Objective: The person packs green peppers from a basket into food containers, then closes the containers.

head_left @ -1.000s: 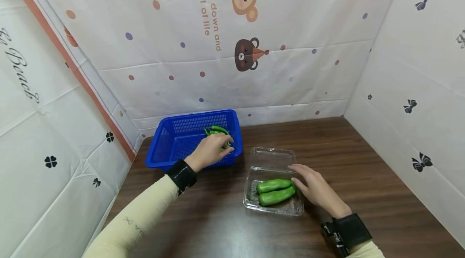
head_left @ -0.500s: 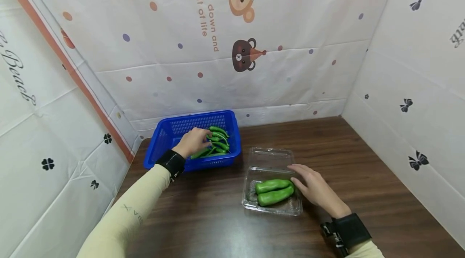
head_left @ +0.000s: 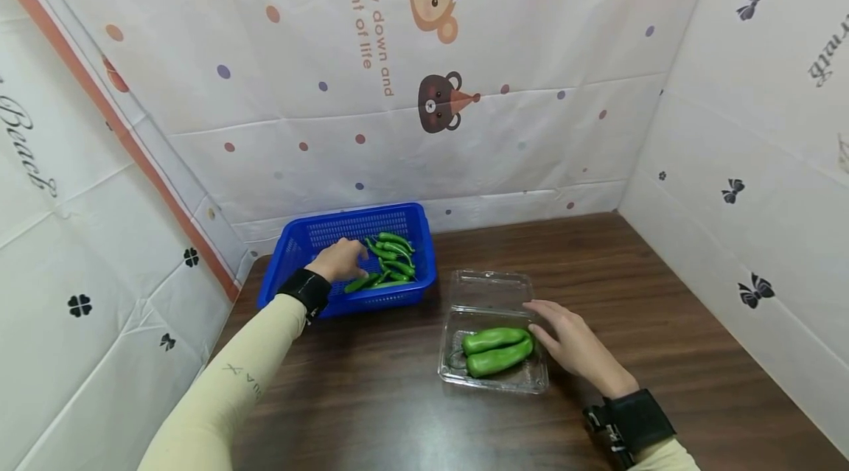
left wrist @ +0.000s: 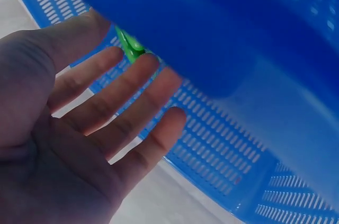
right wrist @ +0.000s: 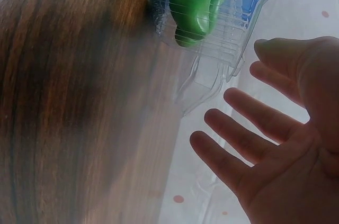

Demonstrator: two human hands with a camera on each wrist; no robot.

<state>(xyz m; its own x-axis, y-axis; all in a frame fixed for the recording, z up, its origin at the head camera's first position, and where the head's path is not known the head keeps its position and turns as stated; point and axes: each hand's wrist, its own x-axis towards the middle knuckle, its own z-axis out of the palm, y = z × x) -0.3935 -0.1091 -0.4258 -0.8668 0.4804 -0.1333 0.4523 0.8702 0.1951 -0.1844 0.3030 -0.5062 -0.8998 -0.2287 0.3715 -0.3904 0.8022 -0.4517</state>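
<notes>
A blue plastic basket (head_left: pixel 430 253) stands at the back left, with several slim green chili peppers (head_left: pixel 398 259) gathered on its right side. My left hand (head_left: pixel 337 262) is over the basket, left of the chilies, fingers spread and nothing in the palm in the left wrist view, where the basket wall hides most chilies. A clear plastic clamshell box (head_left: pixel 458 380) lies with its lid folded back on the table. Inside lie two large green peppers (head_left: pixel 496 360) side by side. At the box's right side is my right hand (head_left: pixel 577 344), fingers extended, holding nothing.
The dark wood table (head_left: pixel 371 390) meets a printed cloth wall (head_left: pixel 504 161) right behind the basket. Another cloth wall (head_left: pixel 703 250) runs along the right, and a further one (head_left: pixel 99 257) along the left.
My left hand has moved left across the basket, from over the chilies to beside them, uncovering them. The right hand has stayed beside the box. The head view has shifted slightly.
</notes>
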